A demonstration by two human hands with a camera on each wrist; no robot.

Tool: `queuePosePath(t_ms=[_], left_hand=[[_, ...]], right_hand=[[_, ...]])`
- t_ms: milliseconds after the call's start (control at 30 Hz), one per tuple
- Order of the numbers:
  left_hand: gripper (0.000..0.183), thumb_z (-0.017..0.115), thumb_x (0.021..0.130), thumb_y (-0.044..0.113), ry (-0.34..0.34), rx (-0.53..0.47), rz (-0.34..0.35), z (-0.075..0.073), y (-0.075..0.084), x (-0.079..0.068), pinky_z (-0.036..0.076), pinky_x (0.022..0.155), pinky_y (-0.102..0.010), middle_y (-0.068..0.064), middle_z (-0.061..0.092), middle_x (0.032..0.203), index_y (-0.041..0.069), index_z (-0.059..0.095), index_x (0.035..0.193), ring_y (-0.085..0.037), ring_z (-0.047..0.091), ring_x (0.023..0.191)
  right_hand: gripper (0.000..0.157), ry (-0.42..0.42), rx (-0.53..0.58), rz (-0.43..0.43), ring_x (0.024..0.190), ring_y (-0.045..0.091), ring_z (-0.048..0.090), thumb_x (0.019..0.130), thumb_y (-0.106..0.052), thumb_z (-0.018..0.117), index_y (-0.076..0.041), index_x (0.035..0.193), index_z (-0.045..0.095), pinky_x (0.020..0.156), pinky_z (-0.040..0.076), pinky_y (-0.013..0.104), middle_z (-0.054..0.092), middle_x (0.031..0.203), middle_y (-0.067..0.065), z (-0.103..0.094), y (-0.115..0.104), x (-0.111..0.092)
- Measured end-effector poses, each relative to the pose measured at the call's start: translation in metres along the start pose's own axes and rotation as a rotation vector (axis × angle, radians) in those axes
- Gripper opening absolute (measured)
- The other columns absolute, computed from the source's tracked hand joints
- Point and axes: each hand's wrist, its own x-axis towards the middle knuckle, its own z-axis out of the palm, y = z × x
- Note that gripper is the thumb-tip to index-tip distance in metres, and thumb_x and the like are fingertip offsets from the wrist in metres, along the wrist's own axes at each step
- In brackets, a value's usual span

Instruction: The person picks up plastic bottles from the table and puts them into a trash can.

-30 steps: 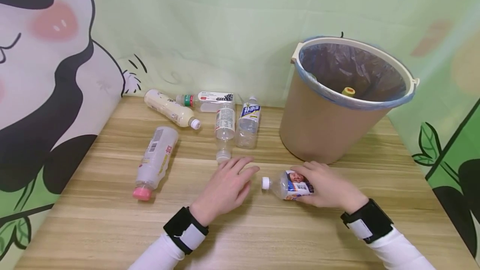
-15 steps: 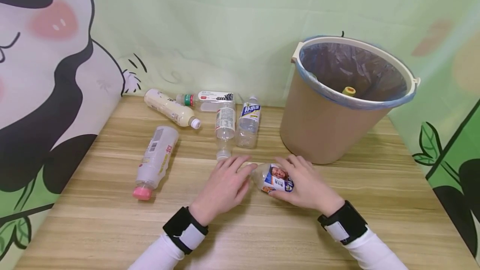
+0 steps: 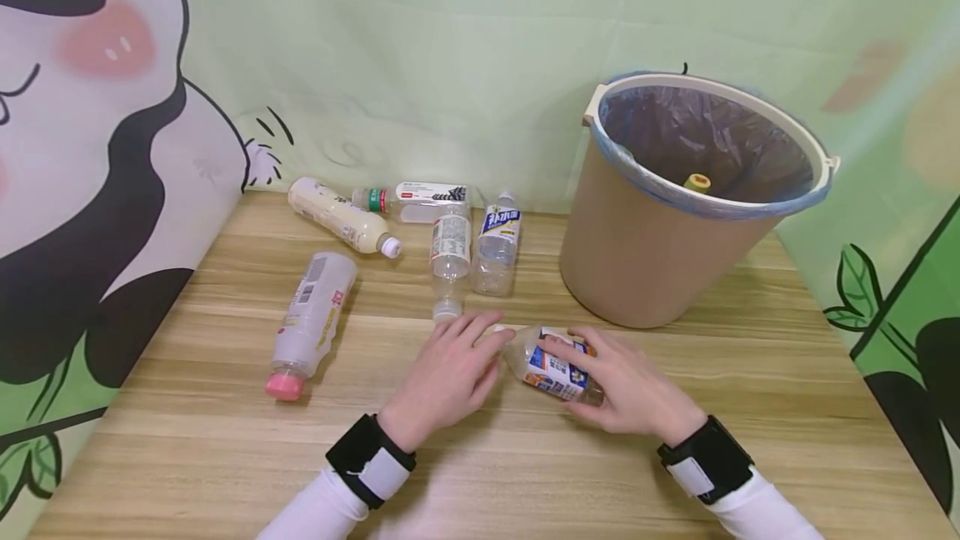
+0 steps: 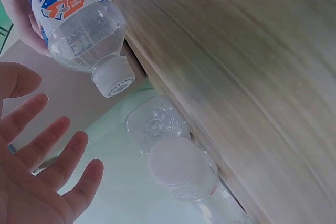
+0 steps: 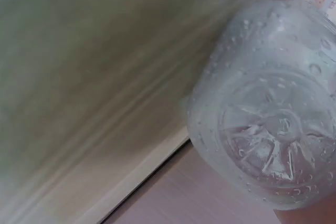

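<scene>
A clear plastic bottle point(image 3: 553, 372) with a white, blue and orange label lies on its side, neck toward the left. My right hand point(image 3: 633, 386) grips it near the base, fingers over the top and thumb on the near side. In the right wrist view the ribbed bottle base point(image 5: 283, 129) fills the right side, with droplets on the plastic. My left hand point(image 3: 450, 369) has relaxed, spread fingers and holds nothing; its fingertips are beside the bottle's neck. The left wrist view shows the white cap point(image 4: 114, 76) screwed on, apart from the left fingers point(image 4: 68, 156).
A tan bin point(image 3: 637, 248) with a blue liner stands back right, a yellow-capped item point(image 3: 697, 182) inside. Several bottles lie at the back, including a cream one point(image 3: 345, 219) and a clear one point(image 3: 450, 252) just beyond the left hand. A pink-capped bottle point(image 3: 311, 323) lies left.
My right hand has slid the bottle left, its neck now at my left fingers. Since then the right hand has shifted back toward the base and the label has turned. The left hand stays put.
</scene>
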Motion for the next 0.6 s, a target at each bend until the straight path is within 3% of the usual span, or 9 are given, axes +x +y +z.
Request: queuePosePath(t_ms=[200,400,600], left_hand=[[0.040,0.062,0.086,0.020,-0.005,-0.002,-0.002,0.0006,0.0001,-0.0004,0.042,0.096,-0.047,-0.011,0.052,0.131,0.014,0.057,0.125,-0.028,0.049,0.117],[0.041,0.062,0.085,0.021,-0.006,0.008,-0.004,0.0000,-0.0002,0.0001,0.042,0.095,-0.046,-0.009,0.053,0.130,0.014,0.057,0.125,-0.026,0.049,0.116],[0.040,0.060,0.085,0.020,0.004,0.006,-0.011,-0.0022,0.0004,0.0012,0.043,0.096,-0.047,-0.009,0.054,0.128,0.013,0.056,0.125,-0.026,0.050,0.115]], right_hand=[[0.082,-0.037,-0.001,0.017,0.103,0.022,0.055,0.075,-0.035,0.070,-0.034,0.147,0.032,0.075,0.052,0.044,0.046,0.132,0.005,-0.0005,-0.0011,-0.0034],[0.082,-0.059,0.032,0.049,0.100,0.019,0.055,0.078,-0.034,0.069,-0.034,0.149,0.028,0.077,0.052,0.042,0.047,0.130,0.002,-0.0011,-0.0038,-0.0014],[0.080,-0.030,0.091,0.095,0.098,0.014,0.055,0.080,-0.034,0.069,-0.033,0.149,0.029,0.074,0.051,0.036,0.049,0.129,0.000,-0.0023,-0.0065,0.0010]])
